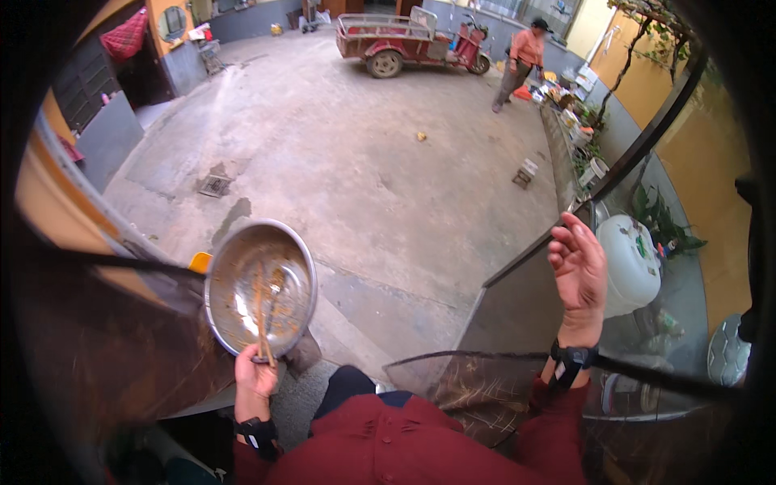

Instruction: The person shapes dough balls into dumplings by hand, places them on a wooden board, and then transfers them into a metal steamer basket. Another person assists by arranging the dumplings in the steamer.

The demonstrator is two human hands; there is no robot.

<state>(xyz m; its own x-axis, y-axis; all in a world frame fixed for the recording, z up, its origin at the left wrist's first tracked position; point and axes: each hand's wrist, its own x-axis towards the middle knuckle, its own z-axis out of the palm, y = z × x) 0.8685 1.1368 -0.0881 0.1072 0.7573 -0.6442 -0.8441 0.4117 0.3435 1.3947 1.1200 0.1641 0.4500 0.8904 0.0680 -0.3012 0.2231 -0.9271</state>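
My left hand (257, 371) grips the near rim of a large stainless steel basin (292, 267), which is tilted so its inside shows. Brownish food residue clings to the basin's wall and bottom. A pair of wooden chopsticks (260, 303) lies across the inside, their near ends pinned under my left hand at the rim; a metal utensil, perhaps a spoon, is beside them. My right hand (576, 257) is raised at the right near the edge of a dark-framed door panel (521, 267), fingers loosely curled and apart, with nothing seen in it. Whether it touches the frame I cannot tell.
A concrete yard holds a floor drain (215, 185), a small stool (525, 173) and a red cargo tricycle (412, 45). A person (520, 60) stands near the potted plants at the right wall. A white plastic container (629, 264) is behind the door panel. Dark sheeting hangs at both sides.
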